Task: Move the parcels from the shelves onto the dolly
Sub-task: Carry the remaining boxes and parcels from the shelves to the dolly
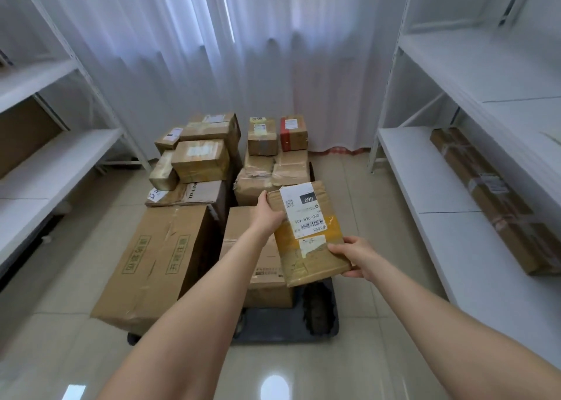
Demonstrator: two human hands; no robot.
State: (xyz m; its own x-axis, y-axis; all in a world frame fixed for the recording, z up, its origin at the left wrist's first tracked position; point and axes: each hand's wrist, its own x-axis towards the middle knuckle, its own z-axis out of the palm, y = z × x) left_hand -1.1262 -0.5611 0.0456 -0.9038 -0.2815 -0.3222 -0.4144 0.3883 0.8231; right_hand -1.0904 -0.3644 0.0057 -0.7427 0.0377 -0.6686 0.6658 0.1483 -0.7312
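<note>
Holding the parcel (309, 235) over the dolly (326, 328), left hand (268, 214) clamped at its 10 o'clock corner, right hand (355, 255) at 4 o'clock, the person should set it flat on the box (267, 292) below.

White shelves (425, 172) flank sheer, daylit curtains (182, 50) above a glossy beige tiled floor (364, 217).

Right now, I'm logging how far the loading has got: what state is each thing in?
Dolly: loaded, near right corner bare.
Labelled parcel: held over the dolly, label up.
Left hand: grips the parcel's far corner.
Right hand: grips the parcel's near corner.
Long parcel: lying on the right shelf, not yet moved.
Red parcel: upright on top of the load, far end.
</note>
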